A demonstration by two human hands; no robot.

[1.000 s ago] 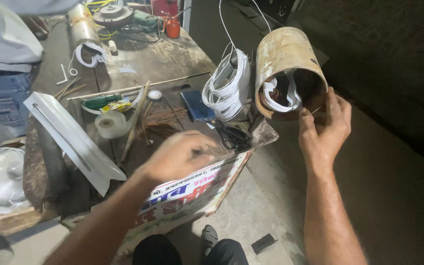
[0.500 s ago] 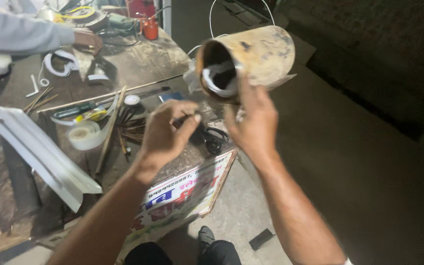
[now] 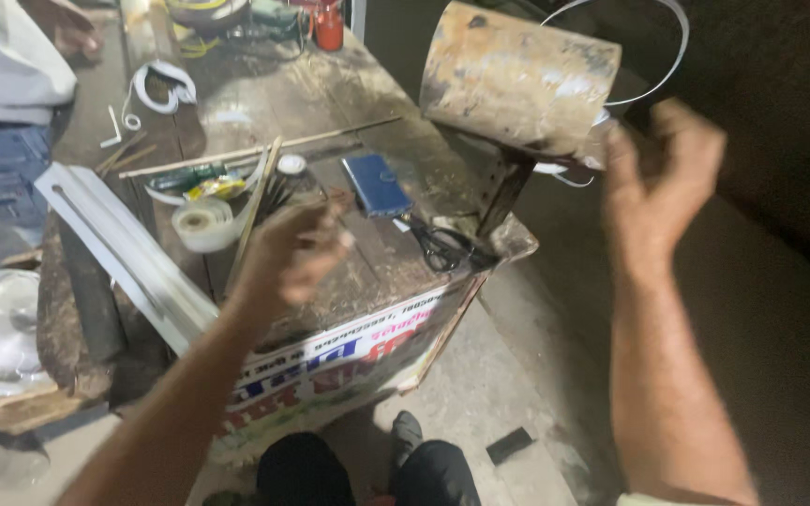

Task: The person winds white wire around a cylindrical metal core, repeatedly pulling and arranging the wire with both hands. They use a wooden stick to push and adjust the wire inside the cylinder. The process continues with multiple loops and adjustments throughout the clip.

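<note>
Your right hand (image 3: pixel 663 178) has let go of the rusty metal cylinder (image 3: pixel 517 80), grip open at its 4 o'clock; left hand (image 3: pixel 292 253) loosely curled, empty, over the worktop (image 3: pixel 330 103).

The scene is seen from a single head-worn camera, aimed steeply down and forward over a cluttered workbench (image 3: pixel 330 122), which fills the upper left and centre of the frame. The left hand (image 3: pixel 292 258) is caught near the middle and the right hand (image 3: pixel 658 183) at the upper right, both close to the lens and somewhat blurred. The wearer's legs are seen at the bottom edge. Another person's torso is cut off at the upper left.
</note>
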